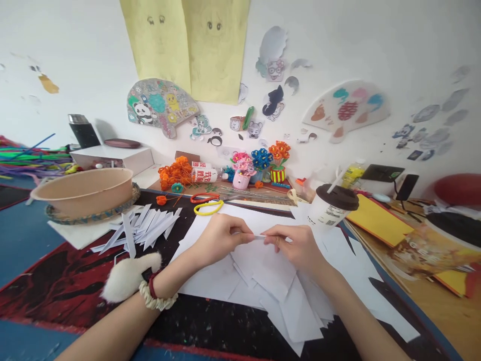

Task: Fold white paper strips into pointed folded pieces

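Above the loose white sheets (278, 271) at the middle of the bench (210, 326), both hands meet over one narrow piece of white paper (259, 237). Left hand (225, 235): grip pressed together, thumb and index finger pinching the left end of the piece. Right hand (296, 245): grip likewise closed, fingertips pinching the right end. Only a short span shows between the two; whether it is folded cannot be told.

Layout. White sheets overlap beneath both hands, some cut into smaller rectangles, and extend right. Left of them, a heap of white paper strips (150, 225) lies on dark red and black cloth. Just beside the left wrist: white fluffy object (126, 281); on that wrist, a cream scrunchie (160, 298) and a dark red band (151, 286). Behind the left hand, scissors with a yellow handle and a red handle (208, 206). Far left, beige basin (90, 188) on a woven ring.

Rear of bench: orange fuzzy flowers (178, 173), then pink (243, 163), blue (262, 158) and orange-red (279, 152) flowers in small pots. Right of the sheets: white cup (326, 213) with brown lid and straw; beyond it, yellow sheets (379, 218) and a patterned tub (424, 245) with black lid. Wall (285, 12) carries two decorated fans, cut-out figures and yellow paper with drawn eyes.
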Available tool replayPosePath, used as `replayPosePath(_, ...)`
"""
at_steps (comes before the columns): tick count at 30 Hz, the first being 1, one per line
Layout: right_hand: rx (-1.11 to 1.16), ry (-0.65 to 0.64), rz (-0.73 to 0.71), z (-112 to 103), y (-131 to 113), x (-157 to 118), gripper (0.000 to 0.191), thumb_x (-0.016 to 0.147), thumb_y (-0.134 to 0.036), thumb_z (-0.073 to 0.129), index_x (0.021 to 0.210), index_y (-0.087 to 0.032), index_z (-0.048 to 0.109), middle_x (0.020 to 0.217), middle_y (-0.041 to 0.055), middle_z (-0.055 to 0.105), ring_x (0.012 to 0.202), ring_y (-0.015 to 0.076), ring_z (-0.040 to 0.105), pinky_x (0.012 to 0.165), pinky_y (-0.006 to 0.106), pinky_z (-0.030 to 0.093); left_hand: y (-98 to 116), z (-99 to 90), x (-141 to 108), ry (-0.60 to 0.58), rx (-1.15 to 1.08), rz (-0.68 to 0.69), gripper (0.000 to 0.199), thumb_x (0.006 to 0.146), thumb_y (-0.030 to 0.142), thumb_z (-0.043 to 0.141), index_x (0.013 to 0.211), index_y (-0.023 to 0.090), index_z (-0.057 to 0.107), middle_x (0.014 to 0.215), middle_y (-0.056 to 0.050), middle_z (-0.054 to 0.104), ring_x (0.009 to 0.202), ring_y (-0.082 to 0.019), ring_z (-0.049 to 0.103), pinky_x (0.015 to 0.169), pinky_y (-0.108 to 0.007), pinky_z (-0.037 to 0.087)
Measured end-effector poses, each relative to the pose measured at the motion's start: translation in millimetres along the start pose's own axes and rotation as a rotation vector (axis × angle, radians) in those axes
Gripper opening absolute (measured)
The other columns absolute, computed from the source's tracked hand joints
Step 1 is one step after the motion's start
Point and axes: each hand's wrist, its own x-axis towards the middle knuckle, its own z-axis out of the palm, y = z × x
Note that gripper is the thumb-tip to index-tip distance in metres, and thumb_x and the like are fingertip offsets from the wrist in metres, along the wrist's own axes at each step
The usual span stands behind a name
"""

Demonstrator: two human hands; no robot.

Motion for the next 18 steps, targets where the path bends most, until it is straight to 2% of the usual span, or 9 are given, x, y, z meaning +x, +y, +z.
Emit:
replayPosePath(3,-0.036,0.099,-0.023,0,2,0,0.018,0.082,-0.013,0.058,0.074,-0.021,0.071,0.057,-0.0022,0.067,0.046,0.0114,0.056,0.048,0.023,0.043,3,-0.6,0,0.002,-0.023,0.017,0.014,0.079,0.025,0.067,0.072,0.014,0.071,0.054,0.003,0.059,0.049,-0.008,0.045,0.049,-0.02,0.033)
replayPosePath(8,-0.081,0.157,-0.041,-5,3,1,0.017,0.082,-0.017,0.059,0.069,-0.022,0.069,0.06,-0.0017,0.069,0.051,0.0131,0.059,0.052,0.024,0.044,11,-0.1,-1,-0.027,0.049,0.103,0.015,0.081,0.027,0.065,0.073,0.015,0.07,0.058,0.002,0.061,0.055,-0.01,0.048,0.054,-0.021,0.034)
replayPosePath(11,-0.115,0.242,-0.006,-14,11,2,0.021,0.083,-0.015,0.053,0.068,-0.021,0.067,0.062,-0.0015,0.069,0.049,0.0126,0.058,0.053,0.024,0.045,11,-12.0,0,0.036,0.143,0.128,0.015,0.08,0.027,0.064,0.071,0.016,0.069,0.066,0.001,0.066,0.061,-0.011,0.052,0.057,-0.022,0.036)
replayPosePath(12,-0.132,0.295,0.018,-18,16,2,0.022,0.083,-0.014,0.051,0.068,-0.021,0.065,0.063,-0.0009,0.069,0.048,0.0128,0.058,0.053,0.025,0.045,11,-19.2,-1,0.074,0.17,0.119,0.016,0.08,0.028,0.063,0.072,0.016,0.069,0.068,0.0,0.067,0.063,-0.012,0.054,0.059,-0.022,0.037)
replayPosePath(15,-0.173,0.396,0.108,-28,30,3,0.021,0.087,-0.021,0.051,0.071,-0.019,0.064,0.06,0.0001,0.067,0.045,0.0131,0.055,0.048,0.025,0.044,16,-46.1,-16,0.313,0.284,0.029,0.024,0.082,0.039,0.06,0.079,0.017,0.069,0.074,0.0,0.068,0.062,-0.013,0.054,0.058,-0.023,0.039)
replayPosePath(18,-0.204,0.355,0.18,-29,42,4,0.023,0.091,-0.03,0.053,0.076,-0.017,0.065,0.062,0.0002,0.067,0.047,0.0128,0.057,0.05,0.025,0.047,30,-73.3,-48,0.591,0.379,-0.063,0.027,0.081,0.045,0.062,0.088,0.02,0.069,0.084,0.001,0.069,0.068,-0.014,0.056,0.062,-0.023,0.041)
